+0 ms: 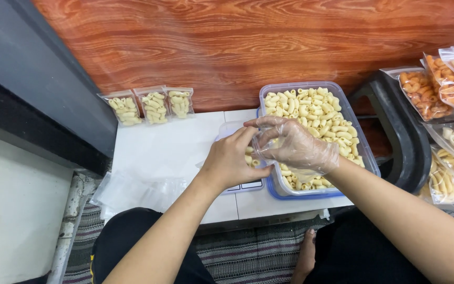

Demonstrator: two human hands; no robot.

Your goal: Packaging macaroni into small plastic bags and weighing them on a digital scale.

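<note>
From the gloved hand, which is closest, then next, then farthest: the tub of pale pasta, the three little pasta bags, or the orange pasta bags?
From the gloved right hand:
1. Tub of pale pasta, directly under it.
2. Orange pasta bags, off to the right.
3. Three little pasta bags, far left against the wooden wall.

A small clear plastic bag (256, 150), partly filled with pale yellow elbow-shaped snacks, sits upright at the frame's centre; its mouth points toward twelve o'clock; a clear tub (366, 150) heaped with the same snacks lies just beside it at three o'clock
</note>
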